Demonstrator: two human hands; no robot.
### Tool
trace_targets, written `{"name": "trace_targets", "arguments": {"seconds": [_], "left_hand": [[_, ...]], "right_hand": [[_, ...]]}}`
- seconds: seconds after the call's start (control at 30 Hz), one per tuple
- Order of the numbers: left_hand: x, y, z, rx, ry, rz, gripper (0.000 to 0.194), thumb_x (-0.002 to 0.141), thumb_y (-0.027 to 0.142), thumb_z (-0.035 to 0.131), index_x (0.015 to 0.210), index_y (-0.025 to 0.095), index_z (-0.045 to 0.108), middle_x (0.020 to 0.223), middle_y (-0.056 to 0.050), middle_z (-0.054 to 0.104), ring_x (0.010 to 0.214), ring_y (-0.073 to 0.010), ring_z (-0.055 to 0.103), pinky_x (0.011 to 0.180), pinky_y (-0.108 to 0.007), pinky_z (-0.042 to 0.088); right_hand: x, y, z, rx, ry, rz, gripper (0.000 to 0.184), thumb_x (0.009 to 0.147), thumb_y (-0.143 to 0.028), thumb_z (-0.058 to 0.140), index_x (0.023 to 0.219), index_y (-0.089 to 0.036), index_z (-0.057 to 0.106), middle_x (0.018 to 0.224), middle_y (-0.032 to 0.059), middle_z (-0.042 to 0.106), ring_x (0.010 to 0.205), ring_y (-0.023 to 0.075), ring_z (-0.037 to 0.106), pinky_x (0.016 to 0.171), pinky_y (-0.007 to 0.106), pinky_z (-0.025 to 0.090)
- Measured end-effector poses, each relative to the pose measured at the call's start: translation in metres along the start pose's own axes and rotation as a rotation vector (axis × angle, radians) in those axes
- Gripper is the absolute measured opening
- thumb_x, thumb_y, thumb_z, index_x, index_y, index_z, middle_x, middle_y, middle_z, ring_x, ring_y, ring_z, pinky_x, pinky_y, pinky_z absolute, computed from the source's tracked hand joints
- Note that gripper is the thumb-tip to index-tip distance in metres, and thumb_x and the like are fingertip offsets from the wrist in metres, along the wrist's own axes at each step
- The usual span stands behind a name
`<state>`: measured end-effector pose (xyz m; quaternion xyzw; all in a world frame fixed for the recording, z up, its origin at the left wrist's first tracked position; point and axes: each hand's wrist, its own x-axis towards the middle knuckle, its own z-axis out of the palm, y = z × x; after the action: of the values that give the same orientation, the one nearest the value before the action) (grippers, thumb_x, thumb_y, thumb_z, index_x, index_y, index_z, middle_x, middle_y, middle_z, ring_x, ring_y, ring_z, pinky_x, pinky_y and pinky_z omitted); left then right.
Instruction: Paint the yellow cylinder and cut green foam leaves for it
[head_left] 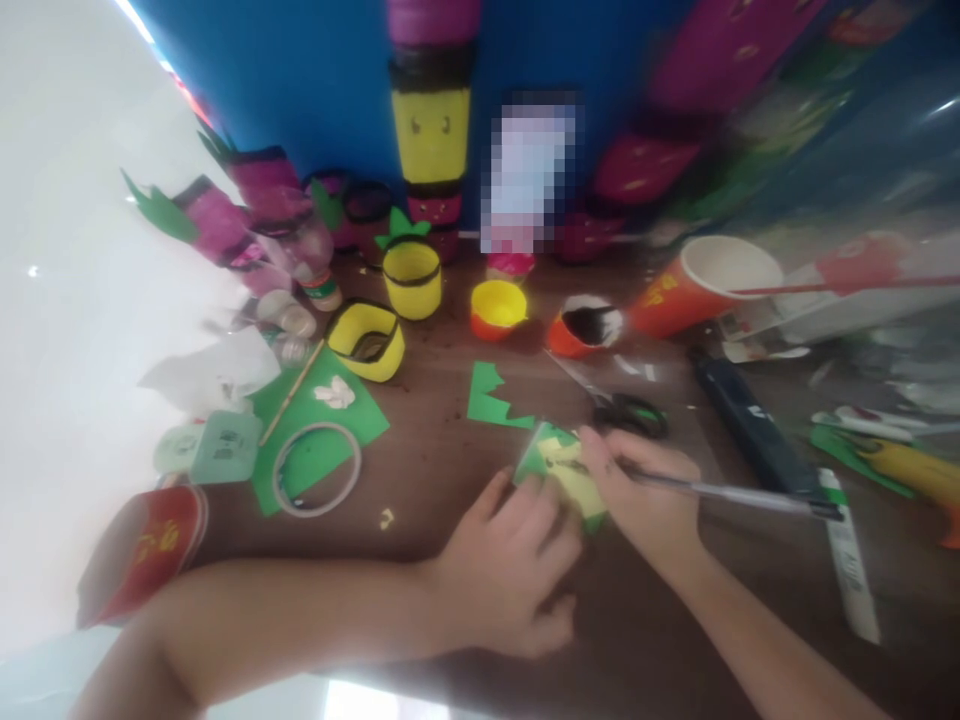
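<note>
My right hand [645, 485] is closed around a slim pen [720, 490] in a writing grip. Its tip meets a small yellow paper piece [570, 475], which has dark marks and lies over green paper [532, 460]. My left hand [517, 560] rests from the left with bent fingers, pressing on the paper piece and hiding its lower edge. Just behind my hands lies a green paper strip with a zigzag edge [491, 395]. Black-handled scissors [634, 412] lie beyond my right hand.
Yellow cups [412, 280], an orange cup with a dark inside [577, 335], and a tall orange paper cup [675, 290] stand behind. A tape roll [281, 480] lies on green paper [367, 400] at left. A glue stick [851, 570] and black stapler-like tool [757, 420] lie right.
</note>
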<state>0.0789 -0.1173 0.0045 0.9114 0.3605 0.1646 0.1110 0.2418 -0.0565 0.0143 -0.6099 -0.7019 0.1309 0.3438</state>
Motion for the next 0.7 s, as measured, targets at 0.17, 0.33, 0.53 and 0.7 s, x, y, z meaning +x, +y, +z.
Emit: {"name": "trace_targets", "arguments": {"seconds": [0.17,0.33,0.53,0.7], "left_hand": [[0.0000,0.0002,-0.0004,0.010,-0.008,0.003,0.057,0.079,0.045,0.041,0.124,0.011,0.046,0.128,-0.018,0.047,0.121,-0.0322,0.042,0.103,-0.047,0.029],[-0.0001,0.0007,0.0005,0.020,-0.005,-0.001,0.056,0.079,0.046,0.040,0.124,0.011,0.046,0.129,-0.018,0.047,0.121,-0.0321,0.043,0.103,-0.047,0.029],[0.0001,-0.0001,0.0011,0.025,0.008,0.007,0.056,0.079,0.046,0.040,0.123,0.012,0.046,0.128,-0.018,0.048,0.120,-0.0324,0.043,0.102,-0.048,0.030],[0.0004,0.0000,0.0007,0.028,-0.013,0.004,0.057,0.079,0.046,0.040,0.124,0.011,0.046,0.128,-0.018,0.047,0.120,-0.0317,0.043,0.102,-0.047,0.030]], "right_hand": [[0.0004,0.0003,0.0000,-0.003,0.008,-0.016,0.045,0.083,-0.032,0.052,0.042,-0.018,0.036,0.042,-0.0056,0.028,0.040,0.0066,0.030,0.040,0.022,0.024],[-0.0004,0.0012,0.0000,-0.006,-0.005,-0.004,0.047,0.083,-0.032,0.051,0.042,-0.019,0.033,0.042,-0.0057,0.025,0.040,0.0065,0.028,0.039,0.023,0.024],[-0.0003,0.0014,-0.0006,-0.011,-0.009,0.000,0.046,0.083,-0.033,0.050,0.043,-0.019,0.032,0.042,-0.0055,0.026,0.040,0.0072,0.029,0.040,0.024,0.024],[-0.0006,0.0004,-0.0008,0.001,-0.013,0.002,0.046,0.083,-0.033,0.050,0.044,-0.019,0.031,0.043,-0.0056,0.026,0.041,0.0071,0.029,0.041,0.024,0.024]]}}
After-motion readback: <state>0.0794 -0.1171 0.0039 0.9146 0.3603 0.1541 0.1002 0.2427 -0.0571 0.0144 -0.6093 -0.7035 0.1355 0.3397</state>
